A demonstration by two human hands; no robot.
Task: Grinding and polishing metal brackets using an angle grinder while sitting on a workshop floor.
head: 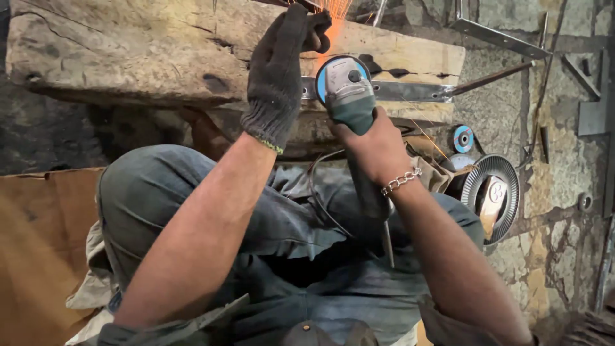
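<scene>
Our gloved left hand (282,70) hides the grinding contact; only orange sparks (334,11) show, cut off at the frame's top. Its knit fingers curl down onto the flat steel bar (410,91) lying on the cracked timber beam (154,51). Our bare right hand (375,147) grips the green angle grinder (346,90), fingers closed around its body.

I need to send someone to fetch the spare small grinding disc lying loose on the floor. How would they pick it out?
Start at the thick wooden beam, then go down past its right end to the stone floor. Just above the large ribbed flap disc lies the small disc. It alone has a blue face with a pale centre.
</scene>
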